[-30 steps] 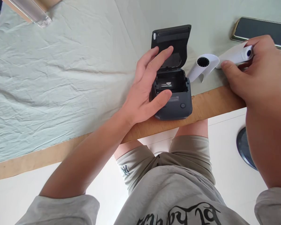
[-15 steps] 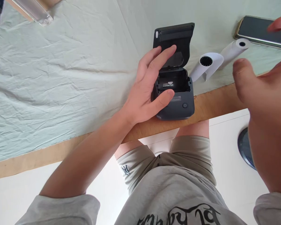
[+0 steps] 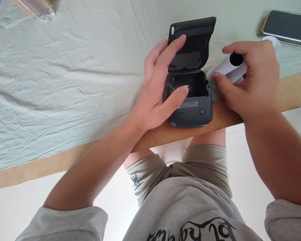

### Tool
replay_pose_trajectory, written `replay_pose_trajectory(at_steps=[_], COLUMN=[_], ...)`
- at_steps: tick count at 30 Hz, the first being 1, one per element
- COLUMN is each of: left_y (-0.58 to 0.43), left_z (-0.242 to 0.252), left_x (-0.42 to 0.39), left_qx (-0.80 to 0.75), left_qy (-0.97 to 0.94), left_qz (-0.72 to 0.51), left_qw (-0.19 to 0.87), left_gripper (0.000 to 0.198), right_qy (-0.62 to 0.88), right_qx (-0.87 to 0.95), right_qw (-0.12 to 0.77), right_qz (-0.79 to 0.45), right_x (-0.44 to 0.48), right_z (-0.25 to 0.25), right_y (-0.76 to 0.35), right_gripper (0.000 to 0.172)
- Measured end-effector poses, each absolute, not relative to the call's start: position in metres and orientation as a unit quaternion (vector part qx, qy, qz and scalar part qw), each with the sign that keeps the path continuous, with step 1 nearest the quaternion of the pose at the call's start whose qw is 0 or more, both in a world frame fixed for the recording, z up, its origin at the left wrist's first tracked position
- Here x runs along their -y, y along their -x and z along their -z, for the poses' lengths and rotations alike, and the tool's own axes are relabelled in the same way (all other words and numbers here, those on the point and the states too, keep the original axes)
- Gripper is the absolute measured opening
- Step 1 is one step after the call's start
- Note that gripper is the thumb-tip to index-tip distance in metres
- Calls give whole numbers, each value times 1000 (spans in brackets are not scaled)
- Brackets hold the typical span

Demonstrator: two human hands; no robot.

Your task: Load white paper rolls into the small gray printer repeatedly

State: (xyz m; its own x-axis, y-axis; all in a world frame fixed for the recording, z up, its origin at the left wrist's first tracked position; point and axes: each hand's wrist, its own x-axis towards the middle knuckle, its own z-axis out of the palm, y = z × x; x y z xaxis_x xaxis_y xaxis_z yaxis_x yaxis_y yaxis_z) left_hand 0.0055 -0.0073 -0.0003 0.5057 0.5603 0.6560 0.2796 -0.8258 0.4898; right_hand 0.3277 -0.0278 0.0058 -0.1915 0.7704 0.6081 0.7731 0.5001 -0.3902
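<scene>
A small dark label printer sits at the table's front edge, its lid raised and its paper bay exposed. My left hand lies along the printer's left side with fingers spread. Its fingertips are over the inner face of the lid, and the thumb reaches over the front of the bay. Right of the printer, my right hand has its thumb and forefinger on either side of a white paper roll with a dark hollow core. A second white roll is mostly hidden behind that hand.
A phone lies at the upper right on the pale green cloth. Part of a clear object shows at the upper left. The table's bare wooden edge runs along the front.
My right hand has moved left and inward from the right side, closing around the nearer paper roll. My left hand stays beside the printer, whose lid remains up.
</scene>
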Motion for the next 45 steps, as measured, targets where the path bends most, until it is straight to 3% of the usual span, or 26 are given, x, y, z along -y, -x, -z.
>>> replay_pose_trajectory(at_steps=[6, 9, 15, 20, 29, 32, 37, 41, 43, 45], left_y=[-3, -2, -3, -4, 0, 0, 0, 0, 0, -1], left_z=[3, 7, 11, 10, 1, -4, -16, -10, -4, -1], left_x=[8, 8, 6, 6, 16, 16, 19, 14, 11, 10], left_qx=[-263, -259, -301, -338, -333, -307, -316, -331, -326, -335], left_qy=[-830, -811, -781, -752, -747, -724, -686, -668, -676, -696], left_qz=[-436, -465, -466, -440, -431, -448, -459, -468, -465, -445], left_qw=[227, 244, 286, 356, 381, 425, 468, 474, 470, 452], left_gripper=[79, 88, 93, 106, 83, 88, 76, 75, 87, 83], right_qy=[471, 429, 420, 426, 421, 375, 323, 303, 321, 352], right_qx=[747, 760, 797, 781, 780, 787, 818, 815, 786, 758], right_qw=[468, 483, 410, 425, 442, 477, 466, 488, 522, 544], right_qz=[-13, -71, -141, -166, -137, -112, -94, -79, -80, -79], right_x=[38, 51, 47, 33, 37, 46, 62, 69, 71, 72], right_z=[-16, -30, -50, -47, -43, -42, -35, -27, -24, -22], right_y=[-311, -289, -266, -267, -267, -269, -278, -285, -284, -281], right_gripper=[59, 57, 22, 17, 5, 11, 18, 15, 24, 34])
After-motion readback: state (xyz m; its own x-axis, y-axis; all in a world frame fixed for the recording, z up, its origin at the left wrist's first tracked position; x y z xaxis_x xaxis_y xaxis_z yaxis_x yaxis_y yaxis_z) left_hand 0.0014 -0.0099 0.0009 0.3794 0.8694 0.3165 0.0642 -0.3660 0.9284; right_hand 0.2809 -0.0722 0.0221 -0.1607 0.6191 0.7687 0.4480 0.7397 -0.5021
